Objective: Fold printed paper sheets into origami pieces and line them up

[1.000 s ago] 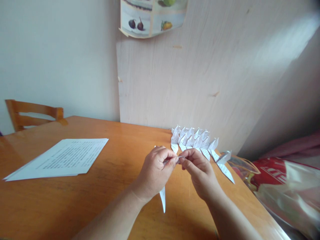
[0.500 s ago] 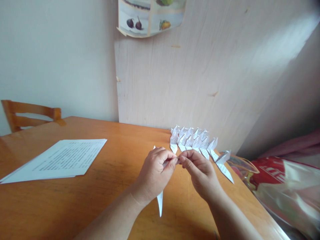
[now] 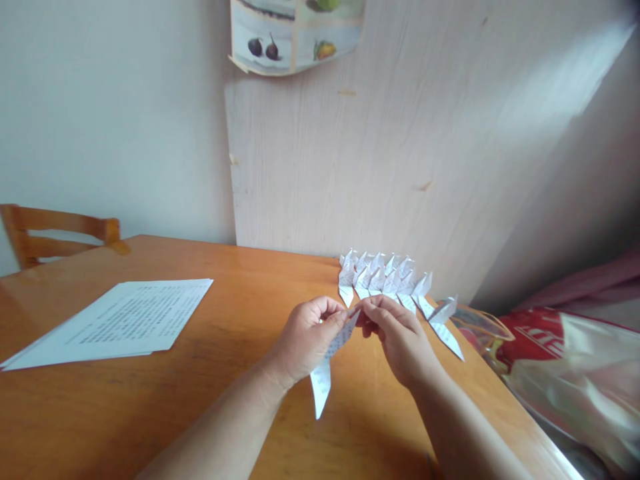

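Observation:
A folded paper crane (image 3: 323,387), white with printed text, is held over the table between both hands. My left hand (image 3: 311,337) is closed on it, thumb and forefinger pinching near its upper tip, while a wing or tail hangs below the palm. My right hand (image 3: 395,333) pinches the pointed tip from the other side, its fingertips almost touching those of the left. Part of the folded paper is hidden behind my left fingers. Beyond the hands stand rows of similar folded paper cranes (image 3: 377,280), with one more crane (image 3: 447,330) at the right end.
A stack of printed sheets (image 3: 135,320) lies on the left of the wooden table (image 3: 240,413). A wooden chair (image 3: 65,230) stands at the far left. Red and clear plastic bags (image 3: 545,340) are beside the table's right edge. A fruit picture (image 3: 300,40) hangs on the wall.
The folded paper has turned in my hands, so more of its printed side shows below the left fingers. My right fingers still pinch its tip. The view has shifted slightly.

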`<state>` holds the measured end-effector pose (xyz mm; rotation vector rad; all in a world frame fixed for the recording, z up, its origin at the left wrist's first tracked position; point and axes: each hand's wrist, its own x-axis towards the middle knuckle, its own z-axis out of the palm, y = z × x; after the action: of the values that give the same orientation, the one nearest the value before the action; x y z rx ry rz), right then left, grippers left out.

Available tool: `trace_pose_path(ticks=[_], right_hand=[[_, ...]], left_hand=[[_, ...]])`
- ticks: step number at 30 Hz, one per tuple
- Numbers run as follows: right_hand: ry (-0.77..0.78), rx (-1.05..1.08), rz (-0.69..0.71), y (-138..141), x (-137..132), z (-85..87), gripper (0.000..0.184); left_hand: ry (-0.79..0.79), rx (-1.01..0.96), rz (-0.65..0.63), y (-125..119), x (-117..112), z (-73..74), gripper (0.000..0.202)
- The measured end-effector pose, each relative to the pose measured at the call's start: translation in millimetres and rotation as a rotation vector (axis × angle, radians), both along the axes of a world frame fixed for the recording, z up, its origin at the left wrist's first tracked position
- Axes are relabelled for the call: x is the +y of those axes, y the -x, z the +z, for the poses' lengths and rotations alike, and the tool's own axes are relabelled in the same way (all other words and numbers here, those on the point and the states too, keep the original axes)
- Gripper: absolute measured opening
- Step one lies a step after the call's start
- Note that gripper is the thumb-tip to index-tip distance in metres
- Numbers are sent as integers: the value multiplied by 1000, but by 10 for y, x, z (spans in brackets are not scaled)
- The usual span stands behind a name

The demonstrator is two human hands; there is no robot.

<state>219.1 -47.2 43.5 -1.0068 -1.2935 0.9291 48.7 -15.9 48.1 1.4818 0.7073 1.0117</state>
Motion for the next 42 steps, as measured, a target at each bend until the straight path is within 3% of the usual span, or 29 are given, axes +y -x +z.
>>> trace_pose_path(ticks=[4,14,24,30,35,42], right_hand=[[36,93,-49,-20,30,-11,21],[29,55,12,25,12,-12,22],[-23,-32,-51,104,-21,14,19],[-31,-68,-70,37,-11,1,16],[8,-72,-85,-21,15,-2,25],[53,67,-87,-40,58,-22,22]], left_hand=[[-1,-4,54,2,39,-24,27],[105,-99,-27,-5,42,-33,30],[51,-62,0,-55,-21,-29,32],[101,-58,-80,-53,-24,-33,27],[109,-102,-157,-59,-32,-12,16],[179,-142,-13,-56,1,-15,21]])
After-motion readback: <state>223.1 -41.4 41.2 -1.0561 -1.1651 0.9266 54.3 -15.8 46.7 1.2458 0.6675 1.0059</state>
